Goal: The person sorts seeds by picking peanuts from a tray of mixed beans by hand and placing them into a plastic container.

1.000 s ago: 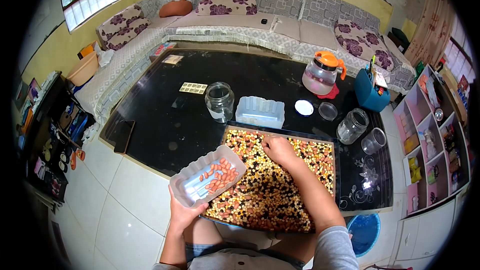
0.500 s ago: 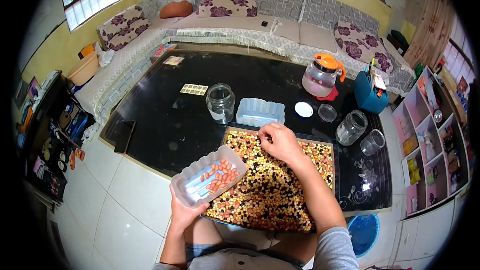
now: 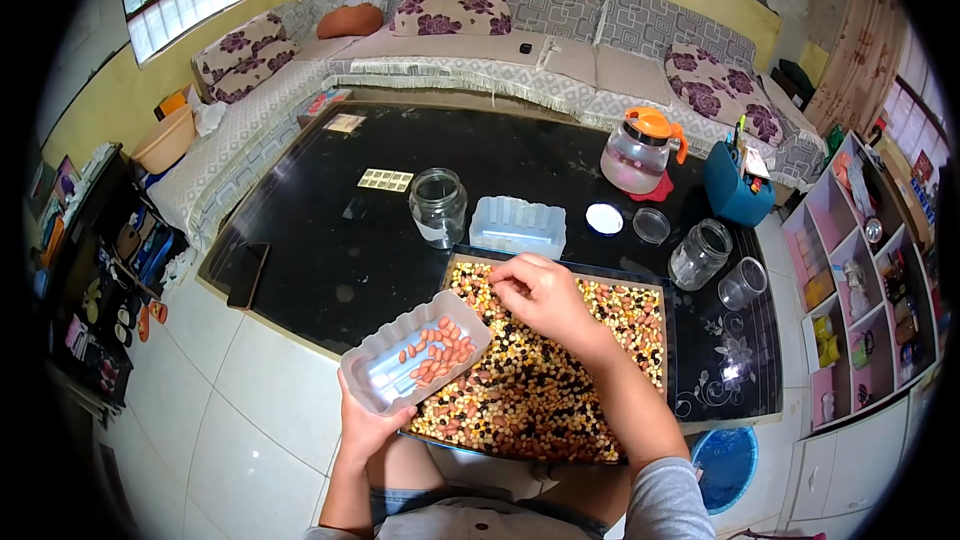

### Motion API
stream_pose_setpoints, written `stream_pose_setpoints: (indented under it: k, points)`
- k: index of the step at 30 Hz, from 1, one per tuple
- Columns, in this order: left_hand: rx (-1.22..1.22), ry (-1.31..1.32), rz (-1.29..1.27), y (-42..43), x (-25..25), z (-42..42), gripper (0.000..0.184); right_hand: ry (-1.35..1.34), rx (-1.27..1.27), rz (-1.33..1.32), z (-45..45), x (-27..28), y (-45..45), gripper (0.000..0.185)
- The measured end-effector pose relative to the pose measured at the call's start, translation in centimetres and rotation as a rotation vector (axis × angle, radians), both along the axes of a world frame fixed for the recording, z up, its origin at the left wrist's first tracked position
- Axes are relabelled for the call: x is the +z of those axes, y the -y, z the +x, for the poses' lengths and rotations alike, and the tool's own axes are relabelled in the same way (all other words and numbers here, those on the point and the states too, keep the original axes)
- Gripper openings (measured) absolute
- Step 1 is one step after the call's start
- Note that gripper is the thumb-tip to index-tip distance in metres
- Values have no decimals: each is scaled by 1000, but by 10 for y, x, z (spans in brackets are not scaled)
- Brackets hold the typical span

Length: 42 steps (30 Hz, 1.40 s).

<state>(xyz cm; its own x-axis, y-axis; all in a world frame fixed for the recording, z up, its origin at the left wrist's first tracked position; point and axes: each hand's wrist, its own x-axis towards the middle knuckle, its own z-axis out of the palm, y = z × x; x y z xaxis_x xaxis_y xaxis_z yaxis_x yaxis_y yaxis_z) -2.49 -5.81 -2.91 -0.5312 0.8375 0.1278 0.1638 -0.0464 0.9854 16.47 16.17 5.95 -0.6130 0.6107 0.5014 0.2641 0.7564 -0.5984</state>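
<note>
My left hand [image 3: 368, 418] grips a clear plastic container [image 3: 375, 360] by its near end, tilted over the left edge of a shallow tray [image 3: 668, 335]. Reddish peanuts [image 3: 436, 352] lie inside the container, mostly toward its right side. Mixed corn kernels, dark beans and peanuts [image 3: 540, 390] cover the tray. Over the tray's upper left part is my right hand [image 3: 548, 298], thumb and fingers drawn together at the mix. Whatever they pinch is too small or hidden to make out.
Beyond the tray stand a second plastic container [image 3: 518, 226] and a glass jar [image 3: 438, 208]. To the right are a white lid [image 3: 604, 219], another jar [image 3: 700, 255], a glass cup [image 3: 743, 284] and an orange-lidded pitcher [image 3: 640, 152]. A phone [image 3: 248, 275] lies at the table's left edge.
My right hand has shifted left across the mix, closer to the held container. My left hand and its container have stayed in place.
</note>
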Motion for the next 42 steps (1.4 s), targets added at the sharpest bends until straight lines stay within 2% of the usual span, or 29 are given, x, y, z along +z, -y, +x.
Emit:
stream_pose_setpoints:
  k: [3,6,8,11,14,16,17,22,28,36,38,42]
  points:
    - [0,-5,-10,1,0,1,93,-156,168,-20,-13,14,19,9]
    - [-1,-7,-10,0,2,1,94,-120,311,59,-25,16,34,10]
    - [-8,-7,-3,-1,4,2,94,-138,315,72,-25,14,36,10]
    - [3,13,5,0,6,3,94,-179,212,68,-12,6,23,11]
    - [9,-20,-9,0,4,2,93,8,27,-87,18,-14,-4,15]
    - [2,-18,-5,1,2,1,93,214,-197,-86,39,-32,-23,15]
    - [3,-18,-4,1,4,1,93,231,-232,-67,49,-51,-36,15]
    - [14,4,-5,0,7,4,94,310,-329,9,73,-93,-56,17]
    - [13,3,-4,0,1,1,95,428,-347,53,69,-105,-59,18]
    - [15,-13,-6,0,4,3,96,515,-285,-88,58,-75,-43,17]
    - [14,-3,-4,0,7,4,96,407,-290,-42,52,-64,-39,17]
    - [4,8,9,0,7,4,95,371,-236,-25,36,-27,-22,17]
